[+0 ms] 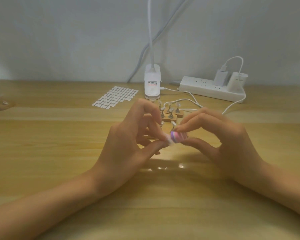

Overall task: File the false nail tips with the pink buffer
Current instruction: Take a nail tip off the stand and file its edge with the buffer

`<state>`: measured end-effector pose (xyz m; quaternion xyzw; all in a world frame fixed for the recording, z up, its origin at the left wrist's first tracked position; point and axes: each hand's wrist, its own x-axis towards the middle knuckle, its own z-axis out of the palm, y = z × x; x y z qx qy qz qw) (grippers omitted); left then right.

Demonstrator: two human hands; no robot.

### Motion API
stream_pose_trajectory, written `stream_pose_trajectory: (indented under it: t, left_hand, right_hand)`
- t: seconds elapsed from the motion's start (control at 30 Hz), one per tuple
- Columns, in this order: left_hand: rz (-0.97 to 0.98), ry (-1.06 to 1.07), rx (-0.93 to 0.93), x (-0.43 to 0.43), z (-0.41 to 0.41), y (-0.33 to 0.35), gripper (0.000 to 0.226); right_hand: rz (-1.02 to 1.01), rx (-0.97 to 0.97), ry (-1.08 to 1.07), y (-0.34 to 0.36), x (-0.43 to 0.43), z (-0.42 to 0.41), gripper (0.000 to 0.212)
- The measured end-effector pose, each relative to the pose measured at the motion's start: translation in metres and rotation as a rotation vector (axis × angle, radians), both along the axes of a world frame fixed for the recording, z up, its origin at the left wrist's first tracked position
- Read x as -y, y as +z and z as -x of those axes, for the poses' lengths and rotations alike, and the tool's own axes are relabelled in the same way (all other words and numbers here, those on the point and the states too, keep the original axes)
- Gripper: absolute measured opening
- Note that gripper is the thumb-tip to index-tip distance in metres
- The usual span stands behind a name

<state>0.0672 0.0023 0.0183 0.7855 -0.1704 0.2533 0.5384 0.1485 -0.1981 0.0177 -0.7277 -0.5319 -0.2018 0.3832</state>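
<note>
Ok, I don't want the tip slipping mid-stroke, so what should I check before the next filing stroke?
1. Left hand pinches the false nail tip between thumb and forefinger: ok.
2. Right hand pinches the pink buffer between thumb and forefinger: ok.
3. Buffer meets the tip: ok, they appear to touch.
4. Tip's edge filed evenly: cannot tell, it is blurred.
5. Wooden stand with the spare tips sits behind both hands, out of the stroke: ok.
</note>
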Motion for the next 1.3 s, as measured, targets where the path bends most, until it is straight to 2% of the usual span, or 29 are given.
stream_pose_trajectory:
  t: [0.1,0.2,0.33,0.47,0.57,0.7,0.83,0.93,1.0,1.07,1.17,1.23,1.3]
  left_hand:
    - [-0.052,0.034,0.025,0.000,-0.002,-0.002,0.046]
    - [-0.108,0.040,0.030,-0.001,-0.003,-0.003,0.048]
    - [-0.088,0.027,0.029,-0.002,-0.003,-0.003,0.050]
    - [-0.137,0.010,0.060,0.000,-0.002,-0.002,0.050]
    - [-0.133,0.009,0.047,0.000,0.000,-0.003,0.047]
    - [-0.136,0.000,0.049,-0.001,-0.001,-0.003,0.049]
    - [-0.129,-0.007,0.036,0.001,0.000,-0.004,0.045]
    - [-0.141,0.003,0.043,0.001,-0.001,-0.003,0.046]
    - [-0.142,0.013,0.027,0.000,-0.001,-0.003,0.047]
    - [-0.151,0.012,0.031,0.001,-0.001,-0.004,0.049]
    - [-0.173,0.020,0.044,0.002,-0.001,-0.002,0.049]
    - [-0.167,0.018,0.030,0.002,0.000,-0.001,0.046]
    - [-0.158,0.017,0.021,0.002,0.001,-0.003,0.048]
  right_hand:
    - [-0.048,0.032,0.032,0.003,0.004,0.002,0.012]
    - [0.038,0.073,0.089,-0.002,0.000,0.007,0.012]
    - [0.018,0.004,0.015,0.001,0.005,0.000,0.013]
    - [0.047,0.007,0.085,-0.003,0.002,0.002,0.010]
    - [0.040,-0.045,-0.001,-0.001,0.004,-0.002,0.012]
    - [0.032,0.016,0.096,-0.003,0.003,0.004,0.011]
    - [0.013,-0.016,0.001,-0.002,0.005,0.001,0.014]
    - [0.033,0.023,0.102,-0.004,0.003,0.005,0.010]
    - [0.069,-0.003,0.065,-0.006,0.004,0.002,0.010]
    - [0.017,-0.034,0.010,-0.004,0.007,-0.001,0.011]
    - [0.020,-0.013,0.108,-0.005,0.006,0.001,0.010]
    - [0.086,-0.024,0.074,-0.007,0.005,0.000,0.008]
    - [0.044,-0.041,0.006,-0.005,0.006,-0.002,0.007]
